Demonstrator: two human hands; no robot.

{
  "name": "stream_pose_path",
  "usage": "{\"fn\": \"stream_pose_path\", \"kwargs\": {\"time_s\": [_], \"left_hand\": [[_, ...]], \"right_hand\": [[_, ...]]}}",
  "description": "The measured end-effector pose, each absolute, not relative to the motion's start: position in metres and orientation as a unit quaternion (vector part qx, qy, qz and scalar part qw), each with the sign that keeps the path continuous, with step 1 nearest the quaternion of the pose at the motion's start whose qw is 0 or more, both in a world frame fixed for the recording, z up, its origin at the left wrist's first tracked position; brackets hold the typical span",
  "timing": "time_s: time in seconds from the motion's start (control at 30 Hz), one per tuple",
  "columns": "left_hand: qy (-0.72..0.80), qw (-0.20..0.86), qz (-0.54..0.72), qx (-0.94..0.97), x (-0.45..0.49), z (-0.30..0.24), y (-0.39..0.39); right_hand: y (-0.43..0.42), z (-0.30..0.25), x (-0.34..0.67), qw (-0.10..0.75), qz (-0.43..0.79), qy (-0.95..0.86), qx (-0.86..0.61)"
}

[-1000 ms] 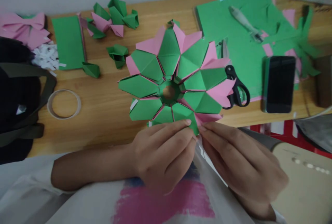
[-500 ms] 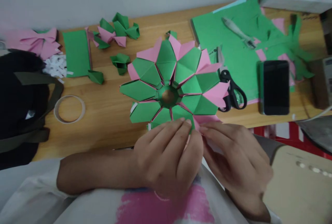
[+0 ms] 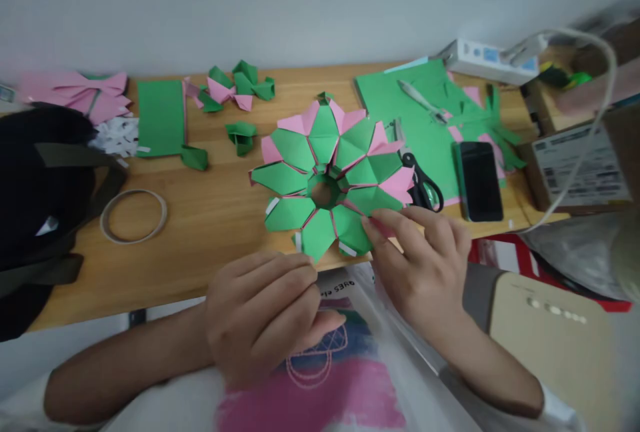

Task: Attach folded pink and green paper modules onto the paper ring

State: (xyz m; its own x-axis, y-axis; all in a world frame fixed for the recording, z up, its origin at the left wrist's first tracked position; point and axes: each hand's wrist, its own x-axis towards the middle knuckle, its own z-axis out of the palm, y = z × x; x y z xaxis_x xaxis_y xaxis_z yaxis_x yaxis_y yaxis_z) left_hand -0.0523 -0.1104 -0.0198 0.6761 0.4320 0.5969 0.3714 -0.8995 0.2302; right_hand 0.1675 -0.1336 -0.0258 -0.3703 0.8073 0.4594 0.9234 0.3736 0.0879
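Observation:
A round paper flower (image 3: 325,152) of green petals with pink tips lies on the wooden table (image 3: 210,219), its middle an open ring. My right hand (image 3: 425,265) reaches over the table's front edge. Its fingertips are pressed on the flower's lower right petals, where a pink flap shows beneath them. My left hand (image 3: 260,312) hovers just off the front edge below the flower, fingers curled together, touching no paper.
Black scissors (image 3: 425,185) and a dark phone (image 3: 480,182) lie right of the flower on green sheets (image 3: 395,95). A tape ring (image 3: 133,216), a green strip (image 3: 160,117) and folded pieces (image 3: 240,82) lie left. A black bag (image 3: 40,192) sits far left, a cardboard box (image 3: 580,165) far right.
My left hand has let go of the flower's near edge and drawn back toward me. My right hand stays on the lower right petals. The view has tilted up and pulled back.

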Motion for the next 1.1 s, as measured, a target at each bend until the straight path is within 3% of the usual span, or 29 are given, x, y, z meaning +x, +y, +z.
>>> {"fn": "stream_pose_path", "kwargs": {"time_s": [0.4, 0.83, 1.1], "left_hand": [[0.236, 0.033, 0.377, 0.895, -0.087, -0.027, -0.136], [0.262, 0.060, 0.434, 0.860, -0.079, -0.049, -0.140], [0.319, 0.088, 0.410, 0.850, -0.078, -0.049, -0.129]], "right_hand": [[-0.120, -0.024, 0.172, 0.094, -0.282, -0.857, -0.422], [-0.126, -0.035, 0.169, 0.124, -0.265, -0.882, -0.369], [-0.141, -0.045, 0.170, 0.154, -0.239, -0.861, -0.422]]}}
